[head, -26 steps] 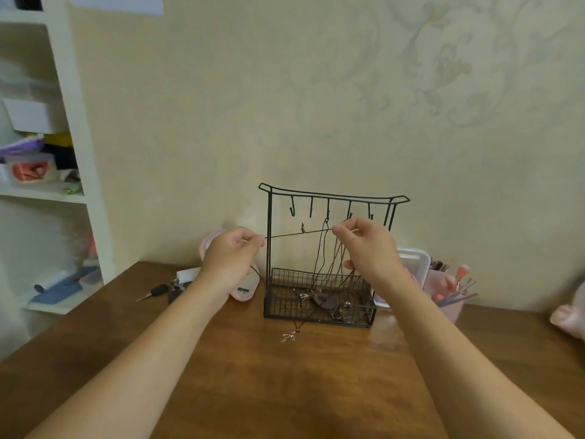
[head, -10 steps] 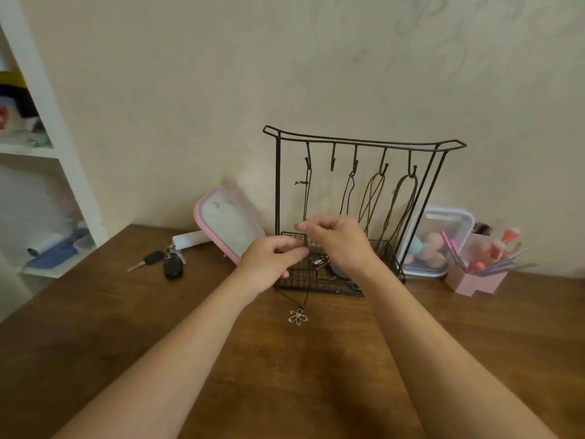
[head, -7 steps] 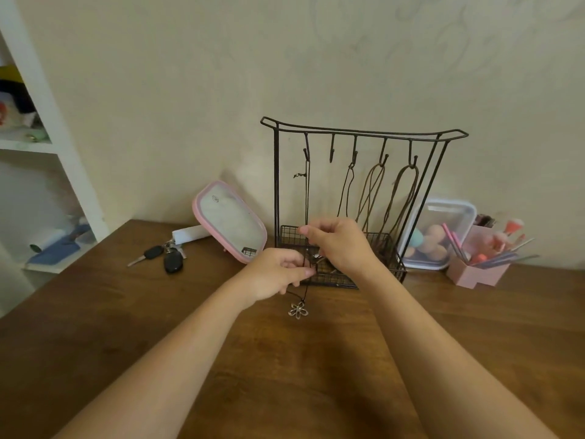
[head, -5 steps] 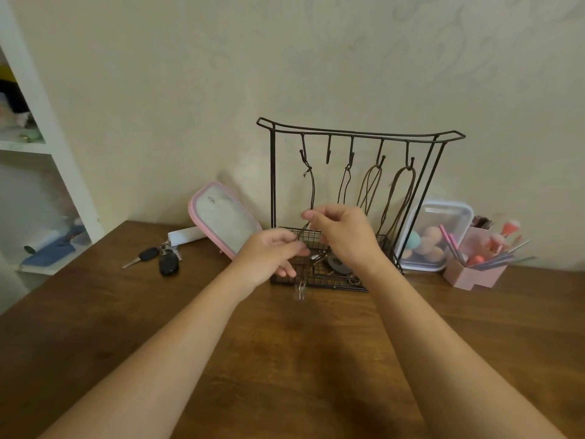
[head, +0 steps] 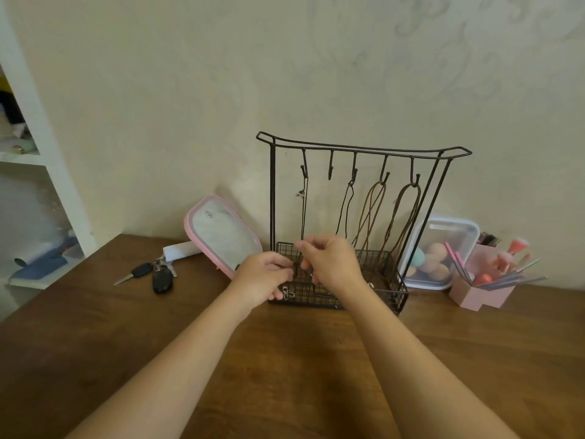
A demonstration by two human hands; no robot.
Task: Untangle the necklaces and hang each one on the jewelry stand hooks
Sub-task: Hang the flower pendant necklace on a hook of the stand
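Your right grip [head: 332,263] has thumb and forefinger closed in a pinch on the dark cord necklace [head: 305,213], low down in front of the wire basket [head: 394,293]. Your left grip [head: 264,278] sits just beside it, fingers curled in on the lower run of the same cord. How much cord they trap is hidden. The silver pendant [head: 288,293] dangles right under those knuckles.

From your fingers the cord climbs straight to the leftmost hook [head: 304,171] of the jewelry stand [head: 364,150], so this necklace is already hung at the top.

Expect it to handle as almost nothing: thin, limp and light, with the pendant as its only weight. It will likely slide through a loose pinch and snag on the basket mesh. Hold it with fingertip pads, one pinch close above the pendant and one higher on the cord, and ease rather than tug. The hook is open and the wire stand looks light enough to shift.

The second hook [head: 330,167] is bare; the three to its right carry looped necklaces [head: 373,210]. The stand rests on the tabletop [head: 300,375] against the wall, with a pink mirror [head: 221,236] and keys [head: 158,275] to its left and a clear box [head: 440,251] to its right.
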